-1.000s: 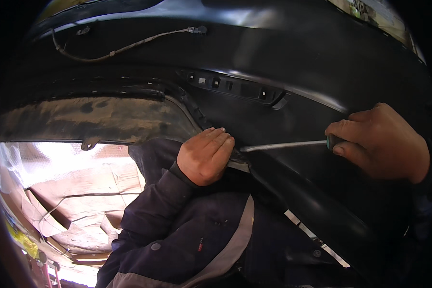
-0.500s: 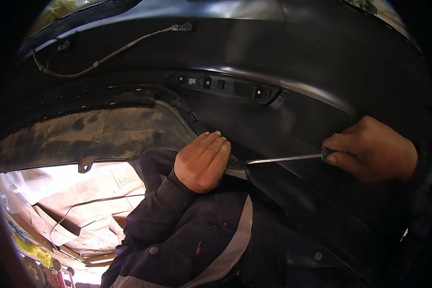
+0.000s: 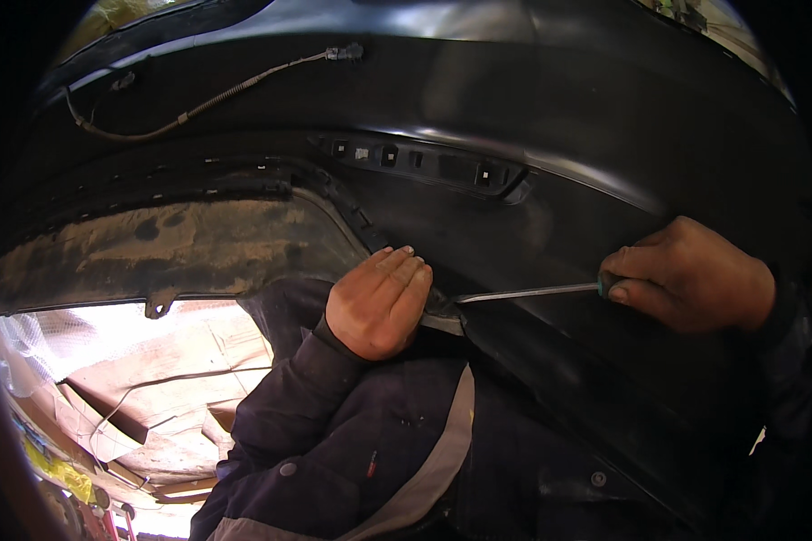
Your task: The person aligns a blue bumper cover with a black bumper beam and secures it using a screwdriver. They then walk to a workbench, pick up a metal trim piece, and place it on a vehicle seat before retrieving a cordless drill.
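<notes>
My right hand (image 3: 695, 275) is closed around the green handle of a screwdriver (image 3: 532, 291). Its metal shaft points left, and the tip meets the seam at the edge of a dirty lower trim panel (image 3: 144, 248). My left hand (image 3: 379, 302) is wrapped over that panel's edge just left of the tip, fingers close together and thumb out of sight. Both parts belong to a large black car bumper (image 3: 559, 81), whose inner side faces me. Small clips and slots line the seam; my left hand covers part of it.
A cable with a connector (image 3: 343, 54) hangs along the bumper's upper left. A slotted bracket strip (image 3: 424, 164) sits above my hands. At lower left, flattened cardboard (image 3: 176, 397) and clear bubble wrap (image 3: 41, 352) lie on the floor, near a yellow bag (image 3: 63, 473).
The screwdriver and my right hand have shifted slightly left and up, with the tip further into the seam by my left fingers. My left hand stays nearly still.
</notes>
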`<control>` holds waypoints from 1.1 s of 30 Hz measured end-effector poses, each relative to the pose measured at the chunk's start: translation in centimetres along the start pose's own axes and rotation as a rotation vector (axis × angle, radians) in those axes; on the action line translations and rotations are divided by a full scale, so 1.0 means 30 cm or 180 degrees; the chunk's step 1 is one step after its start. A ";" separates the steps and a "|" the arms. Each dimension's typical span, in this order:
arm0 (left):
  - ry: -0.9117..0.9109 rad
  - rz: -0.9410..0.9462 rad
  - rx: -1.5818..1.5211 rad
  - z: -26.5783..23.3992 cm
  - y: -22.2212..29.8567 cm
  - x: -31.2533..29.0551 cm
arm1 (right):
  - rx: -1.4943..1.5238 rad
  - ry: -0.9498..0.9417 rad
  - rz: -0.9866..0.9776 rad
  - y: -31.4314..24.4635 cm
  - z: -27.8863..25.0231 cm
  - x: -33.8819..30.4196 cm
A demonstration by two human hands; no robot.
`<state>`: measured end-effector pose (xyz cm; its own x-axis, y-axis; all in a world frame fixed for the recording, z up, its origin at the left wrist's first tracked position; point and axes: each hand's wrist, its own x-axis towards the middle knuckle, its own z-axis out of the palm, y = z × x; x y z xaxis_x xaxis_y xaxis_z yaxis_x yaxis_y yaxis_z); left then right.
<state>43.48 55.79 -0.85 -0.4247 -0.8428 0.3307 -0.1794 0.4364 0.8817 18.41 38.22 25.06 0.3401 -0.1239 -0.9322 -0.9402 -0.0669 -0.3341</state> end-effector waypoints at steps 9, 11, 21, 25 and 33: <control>0.0012 0.0001 -0.0002 0.001 -0.003 -0.006 | -0.0164 0.0302 -0.0366 0.044 0.021 0.015; 0.0048 -0.0012 -0.0001 0.005 -0.004 -0.007 | -0.0206 0.0291 -0.0383 0.040 0.010 0.019; 0.0076 -0.0002 -0.0021 0.010 -0.008 -0.018 | -0.0378 0.0084 -0.0248 0.019 -0.018 0.017; 0.0069 0.0024 -0.0004 0.011 -0.008 -0.016 | -0.0187 0.0193 -0.0061 0.020 -0.009 0.024; 0.0119 0.0039 -0.0029 0.009 -0.006 -0.013 | -0.0294 0.0135 -0.0202 0.008 -0.009 0.041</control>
<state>43.43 56.14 -1.25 -0.3934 -0.8486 0.3536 -0.1663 0.4440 0.8805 18.61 37.80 23.87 0.4014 -0.1581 -0.9022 -0.9114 -0.1666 -0.3763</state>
